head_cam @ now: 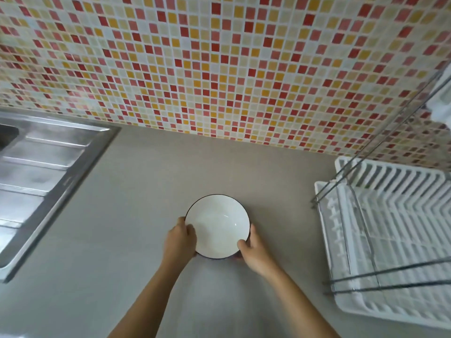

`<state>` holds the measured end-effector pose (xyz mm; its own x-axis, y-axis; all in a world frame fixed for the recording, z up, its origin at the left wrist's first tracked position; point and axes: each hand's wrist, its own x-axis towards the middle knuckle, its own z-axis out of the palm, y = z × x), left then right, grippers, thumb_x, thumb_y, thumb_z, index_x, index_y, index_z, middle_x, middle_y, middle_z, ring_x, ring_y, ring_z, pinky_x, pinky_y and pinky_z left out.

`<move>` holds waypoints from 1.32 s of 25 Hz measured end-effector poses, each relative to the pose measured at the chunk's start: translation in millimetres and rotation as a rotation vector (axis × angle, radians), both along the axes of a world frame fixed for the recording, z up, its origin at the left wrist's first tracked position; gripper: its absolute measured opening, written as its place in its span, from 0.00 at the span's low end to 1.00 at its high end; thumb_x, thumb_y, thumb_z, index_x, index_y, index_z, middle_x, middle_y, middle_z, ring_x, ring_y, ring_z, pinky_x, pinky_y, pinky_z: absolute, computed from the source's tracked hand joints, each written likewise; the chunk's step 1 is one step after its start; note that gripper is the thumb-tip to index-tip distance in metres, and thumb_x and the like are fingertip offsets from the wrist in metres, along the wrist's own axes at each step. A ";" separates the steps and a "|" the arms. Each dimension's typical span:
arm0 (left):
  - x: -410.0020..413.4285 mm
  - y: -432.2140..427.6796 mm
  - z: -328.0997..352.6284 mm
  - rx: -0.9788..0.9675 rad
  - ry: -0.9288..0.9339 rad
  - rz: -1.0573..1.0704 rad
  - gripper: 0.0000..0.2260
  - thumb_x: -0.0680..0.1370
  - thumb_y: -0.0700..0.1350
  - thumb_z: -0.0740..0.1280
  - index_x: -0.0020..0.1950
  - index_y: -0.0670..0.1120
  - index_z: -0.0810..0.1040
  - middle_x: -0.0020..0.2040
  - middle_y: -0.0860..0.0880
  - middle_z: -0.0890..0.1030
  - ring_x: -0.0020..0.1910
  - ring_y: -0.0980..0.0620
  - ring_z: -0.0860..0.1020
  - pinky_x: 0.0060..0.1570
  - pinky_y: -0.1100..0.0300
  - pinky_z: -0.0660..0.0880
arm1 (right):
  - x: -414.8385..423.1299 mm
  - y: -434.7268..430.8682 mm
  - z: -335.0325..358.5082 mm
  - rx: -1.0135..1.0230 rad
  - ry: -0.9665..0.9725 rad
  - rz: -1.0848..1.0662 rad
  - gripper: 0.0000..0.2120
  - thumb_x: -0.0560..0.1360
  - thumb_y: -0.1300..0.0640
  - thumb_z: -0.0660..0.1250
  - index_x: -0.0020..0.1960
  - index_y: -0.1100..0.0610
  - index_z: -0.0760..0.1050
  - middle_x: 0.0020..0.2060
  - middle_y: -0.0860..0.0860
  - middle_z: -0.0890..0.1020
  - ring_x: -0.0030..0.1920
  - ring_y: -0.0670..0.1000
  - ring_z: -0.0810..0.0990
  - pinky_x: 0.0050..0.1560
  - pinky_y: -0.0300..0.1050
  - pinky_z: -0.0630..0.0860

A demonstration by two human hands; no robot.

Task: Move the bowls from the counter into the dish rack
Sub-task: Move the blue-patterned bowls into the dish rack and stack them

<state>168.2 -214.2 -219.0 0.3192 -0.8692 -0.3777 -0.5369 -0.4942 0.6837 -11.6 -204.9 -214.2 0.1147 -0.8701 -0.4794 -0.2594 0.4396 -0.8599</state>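
Left hand (181, 236) and right hand (251, 248) clasp the white bowl (217, 225) by opposite rims; likely ceramic, breakable, slick.

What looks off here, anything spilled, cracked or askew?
Nothing stands out. The white bowl looks whole and empty, held by the left hand and right hand at its rim. The counter shows no spill, and the dish rack sits flat, with no dishes in it.
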 end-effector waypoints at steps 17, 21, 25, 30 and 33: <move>-81.2 54.0 253.0 -0.946 0.624 -0.236 0.14 0.67 0.52 0.64 0.49 0.65 0.71 0.46 0.66 0.80 0.46 0.60 0.80 0.35 0.62 0.79 | -92.6 78.8 288.8 -0.352 -0.161 -0.104 0.35 0.54 0.18 0.51 0.50 0.37 0.75 0.49 0.44 0.83 0.49 0.46 0.83 0.43 0.46 0.82; -135.4 72.8 323.1 -1.007 0.935 -0.400 0.39 0.50 0.71 0.72 0.54 0.52 0.72 0.54 0.51 0.80 0.50 0.47 0.79 0.46 0.52 0.79 | -142.1 113.3 345.6 -0.800 -0.095 -0.109 0.31 0.56 0.25 0.56 0.59 0.31 0.67 0.50 0.32 0.81 0.48 0.35 0.81 0.45 0.41 0.81; -203.1 88.0 368.4 -1.002 0.892 -0.633 0.45 0.57 0.80 0.59 0.62 0.49 0.68 0.67 0.51 0.77 0.66 0.52 0.75 0.62 0.59 0.74 | -210.5 137.8 384.3 -1.039 0.016 -0.136 0.26 0.59 0.26 0.56 0.56 0.28 0.63 0.44 0.25 0.79 0.46 0.35 0.81 0.46 0.46 0.82; -284.7 82.1 379.6 -0.933 0.778 -0.572 0.25 0.77 0.66 0.53 0.55 0.47 0.74 0.70 0.42 0.71 0.63 0.39 0.74 0.69 0.50 0.67 | -305.0 147.6 403.4 -1.174 0.265 -0.213 0.31 0.59 0.24 0.55 0.60 0.34 0.64 0.45 0.32 0.81 0.46 0.37 0.81 0.44 0.40 0.80; -332.8 80.0 388.9 -0.779 0.753 -0.710 0.44 0.68 0.74 0.57 0.71 0.42 0.68 0.71 0.40 0.71 0.69 0.42 0.71 0.71 0.46 0.65 | -359.6 145.8 406.1 -1.210 0.450 -0.183 0.38 0.61 0.25 0.54 0.67 0.40 0.61 0.46 0.30 0.77 0.44 0.42 0.82 0.40 0.40 0.81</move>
